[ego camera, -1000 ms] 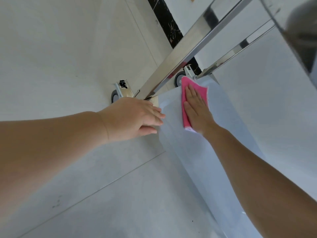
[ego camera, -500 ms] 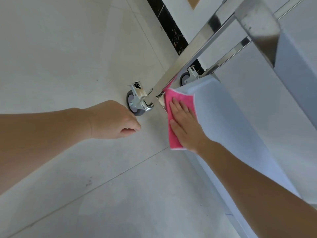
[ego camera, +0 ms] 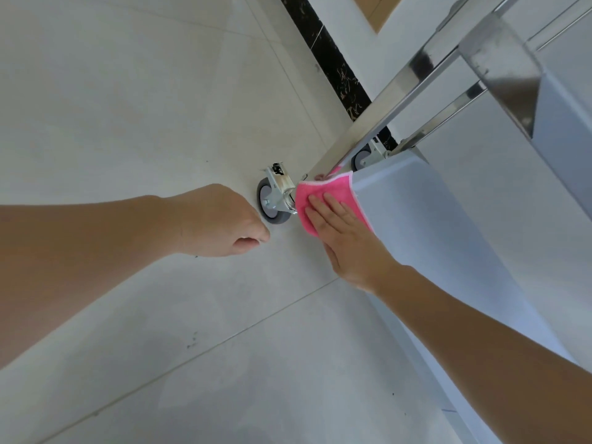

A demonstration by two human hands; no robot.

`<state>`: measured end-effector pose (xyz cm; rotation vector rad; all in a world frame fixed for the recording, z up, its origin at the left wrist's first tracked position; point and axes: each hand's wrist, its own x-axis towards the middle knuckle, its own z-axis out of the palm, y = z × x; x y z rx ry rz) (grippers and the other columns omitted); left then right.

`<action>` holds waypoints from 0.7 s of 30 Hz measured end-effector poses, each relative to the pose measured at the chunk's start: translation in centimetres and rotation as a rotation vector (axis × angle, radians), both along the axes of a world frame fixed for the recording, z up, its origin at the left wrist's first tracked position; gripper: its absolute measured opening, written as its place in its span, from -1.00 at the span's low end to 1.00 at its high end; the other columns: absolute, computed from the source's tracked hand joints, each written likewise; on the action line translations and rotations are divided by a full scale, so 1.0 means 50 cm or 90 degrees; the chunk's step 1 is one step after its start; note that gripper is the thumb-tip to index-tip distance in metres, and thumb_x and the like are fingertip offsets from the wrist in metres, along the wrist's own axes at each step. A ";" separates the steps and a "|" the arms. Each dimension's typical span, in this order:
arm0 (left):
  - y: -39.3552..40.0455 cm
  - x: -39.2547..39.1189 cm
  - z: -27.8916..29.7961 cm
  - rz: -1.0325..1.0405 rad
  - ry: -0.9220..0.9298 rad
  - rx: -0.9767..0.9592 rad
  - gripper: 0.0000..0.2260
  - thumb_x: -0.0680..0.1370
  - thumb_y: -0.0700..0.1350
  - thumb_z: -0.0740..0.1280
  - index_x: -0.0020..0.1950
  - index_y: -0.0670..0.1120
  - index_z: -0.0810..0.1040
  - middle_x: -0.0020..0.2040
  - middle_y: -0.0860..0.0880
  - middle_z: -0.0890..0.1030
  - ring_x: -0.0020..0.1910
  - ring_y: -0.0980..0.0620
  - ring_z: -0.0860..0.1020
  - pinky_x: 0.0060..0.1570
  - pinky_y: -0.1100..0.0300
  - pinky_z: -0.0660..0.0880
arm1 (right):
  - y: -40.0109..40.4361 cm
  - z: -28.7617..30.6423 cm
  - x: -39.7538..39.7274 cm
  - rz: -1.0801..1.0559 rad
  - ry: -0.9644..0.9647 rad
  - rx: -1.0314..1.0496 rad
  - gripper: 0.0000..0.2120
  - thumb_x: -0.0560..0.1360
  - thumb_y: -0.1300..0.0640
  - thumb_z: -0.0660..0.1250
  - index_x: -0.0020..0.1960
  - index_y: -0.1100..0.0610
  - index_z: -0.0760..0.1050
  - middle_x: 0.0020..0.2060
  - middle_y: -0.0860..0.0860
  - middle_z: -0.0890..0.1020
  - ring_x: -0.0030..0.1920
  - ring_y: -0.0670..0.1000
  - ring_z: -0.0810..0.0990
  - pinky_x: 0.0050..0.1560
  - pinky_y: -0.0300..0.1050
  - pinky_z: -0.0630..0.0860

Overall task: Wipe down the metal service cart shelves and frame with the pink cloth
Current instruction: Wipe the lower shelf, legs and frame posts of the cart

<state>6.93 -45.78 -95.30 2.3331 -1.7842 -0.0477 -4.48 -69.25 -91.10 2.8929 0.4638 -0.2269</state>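
Head view: the pink cloth (ego camera: 323,195) lies flat on the near corner of the cart's bottom shelf (ego camera: 432,238), at the foot of the steel upright (ego camera: 384,104). The right hand (ego camera: 347,238) presses it, fingers straight and together. The left hand (ego camera: 221,219) hangs beside the grey caster (ego camera: 268,201), fingers curled, holding nothing, above the tiled floor (ego camera: 128,107).

pink cloth (ego camera: 326,193), grey caster wheel (ego camera: 267,201), black-veined baseboard (ego camera: 333,62)
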 end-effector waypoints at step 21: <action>-0.149 -0.090 0.081 -0.009 0.313 -0.278 -0.92 0.50 -0.17 0.30 -0.10 -0.15 0.56 -0.41 0.09 0.50 -0.42 0.14 0.50 -0.39 0.25 0.40 | 0.058 0.109 -0.162 -0.363 -0.105 0.396 -0.50 0.37 0.04 0.39 0.22 -0.21 0.27 -0.07 -0.24 0.51 -0.10 -0.18 0.46 -0.08 -0.50 0.32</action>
